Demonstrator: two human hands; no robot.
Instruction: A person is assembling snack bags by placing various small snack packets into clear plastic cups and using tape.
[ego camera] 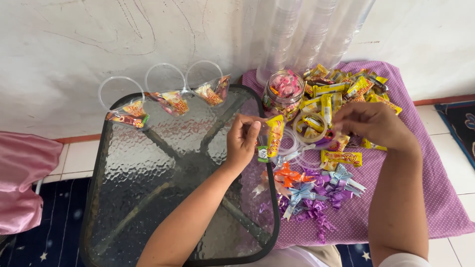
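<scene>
Both forearms come in from the bottom edge, elbows cut off by the frame. Left hand (242, 141) pinches a yellow snack packet (275, 135) between thumb and fingertips, holding it upright over the right edge of the glass table (148, 198); a small green packet (262, 154) hangs just below the fingers, touching or held I cannot tell. Right hand (373, 123) is curled, fingers bunched over the tape roll (310, 127); whether it actually grips anything is hidden by the knuckles.

Counts: one tape roll, one candy jar (283, 94) with pink sweets, three clear cups (166, 84) lying on their sides at the table's far edge, each with packets inside. Ribbon bows (316, 193) in a heap, purple, blue and one orange, too tangled to count. Yellow packets (336, 94) piled on the purple cloth (430, 188), roughly a dozen or more, overlapping. Clear lids (292, 148) stacked near the tape, number unclear.

Stacks of clear cups (307, 34) lean on the wall, tops cut off. Pink fabric (22, 183) at left is partly out of frame.
</scene>
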